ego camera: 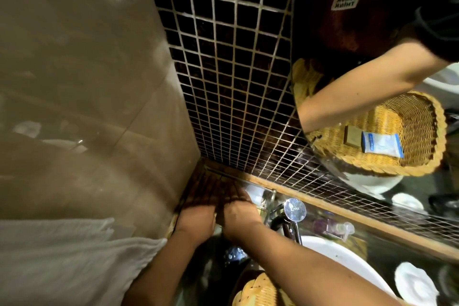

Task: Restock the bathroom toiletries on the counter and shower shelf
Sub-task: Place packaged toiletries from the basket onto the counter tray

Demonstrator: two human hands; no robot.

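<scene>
Both forearms reach in from the near edge toward the far left corner. Beige wall (74, 82) fills the left; dark mosaic tiled wall (223, 69) behind; mirror (372, 32) at right reflects an arm and a yellow woven wicker basket (387, 151) holding a blue-white sachet (381, 144) and a tan soap bar (352, 136). White folded towel (62, 256) near left. White basin (342, 261) near right, with the chrome tap (294, 210) just beyond it. Left hand (196, 218) and right hand (239, 217) side by side, nearly touching, palms down at the tabletop (397, 256) corner; fingers hidden in shadow, grip cannot tell. Small purple bottle (330, 226) lies right of tap. White round dish (414, 285) near right.
</scene>
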